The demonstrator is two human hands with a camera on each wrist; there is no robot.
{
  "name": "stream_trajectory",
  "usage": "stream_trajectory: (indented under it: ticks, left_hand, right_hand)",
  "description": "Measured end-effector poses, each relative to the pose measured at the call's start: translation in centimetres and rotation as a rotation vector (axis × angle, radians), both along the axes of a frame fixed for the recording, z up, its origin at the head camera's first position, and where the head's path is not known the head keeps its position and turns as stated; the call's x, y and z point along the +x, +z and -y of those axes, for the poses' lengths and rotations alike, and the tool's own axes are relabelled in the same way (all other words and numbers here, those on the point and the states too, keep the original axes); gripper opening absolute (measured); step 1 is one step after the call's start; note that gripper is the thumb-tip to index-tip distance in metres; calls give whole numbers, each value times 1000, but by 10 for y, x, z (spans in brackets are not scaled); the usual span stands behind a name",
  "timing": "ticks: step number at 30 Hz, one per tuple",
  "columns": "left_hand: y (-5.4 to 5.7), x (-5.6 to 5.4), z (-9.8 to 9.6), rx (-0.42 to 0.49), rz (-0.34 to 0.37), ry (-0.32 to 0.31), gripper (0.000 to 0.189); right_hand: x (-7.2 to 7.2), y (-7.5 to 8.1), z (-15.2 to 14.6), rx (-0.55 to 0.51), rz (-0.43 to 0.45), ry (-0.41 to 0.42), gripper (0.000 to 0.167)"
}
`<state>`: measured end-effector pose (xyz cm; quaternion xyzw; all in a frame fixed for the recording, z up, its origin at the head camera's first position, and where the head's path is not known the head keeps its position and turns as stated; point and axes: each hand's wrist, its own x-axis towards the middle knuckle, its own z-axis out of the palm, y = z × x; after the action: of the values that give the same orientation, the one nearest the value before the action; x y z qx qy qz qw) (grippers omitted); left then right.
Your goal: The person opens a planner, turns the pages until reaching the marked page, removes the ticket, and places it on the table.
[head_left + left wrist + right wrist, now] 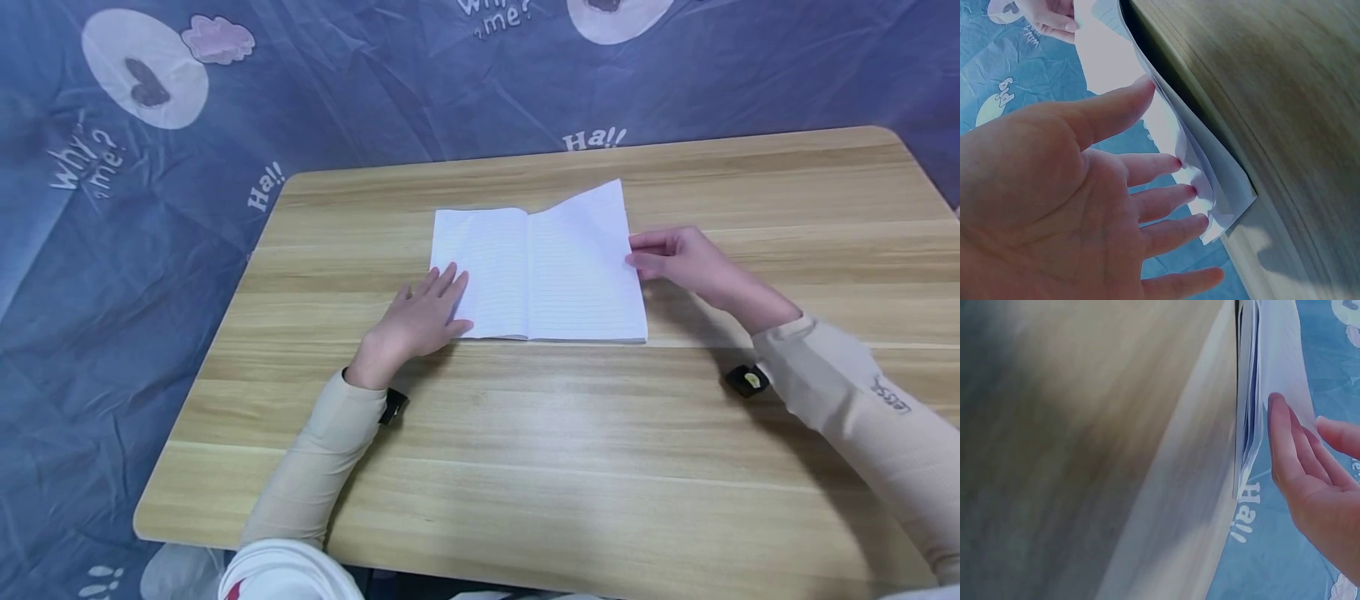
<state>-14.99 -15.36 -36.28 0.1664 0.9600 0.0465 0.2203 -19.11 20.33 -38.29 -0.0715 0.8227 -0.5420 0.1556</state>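
Note:
An open notebook (487, 242) with lined white pages lies on the wooden table. On its left page my left hand (423, 317) rests near the lower outer corner, fingers spread and straight. In the left wrist view, the fingertips of that hand (1097, 187) touch the slightly curled page edges. My right hand (686, 258) pinches the outer edge of the right-hand page (585, 267) between thumb and fingers. That page's top corner is raised, and the right wrist view shows it apart from the stack of pages (1249, 400) below.
The wooden table (480, 467) stretches around the notebook on every side. Behind it and to the left hangs a blue printed cloth (360, 83). A white round object (292, 575) appears at the bottom edge, below the left forearm.

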Motion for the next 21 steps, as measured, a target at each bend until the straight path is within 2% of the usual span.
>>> stream_trajectory:
  ticks: [6,15,21]
  left_hand:
    - [0,-1,-1,-12,0,-3,74]
    - [-1,-1,0,-3,-1,-5,74]
    - [-2,-3,1,-10,-8,-9,74]
  right_hand:
    - [3,2,3,-59,37,16,53]
    - [5,13,24,-227,42,62,64]
    - [-1,16,44,-336,-21,218,56]
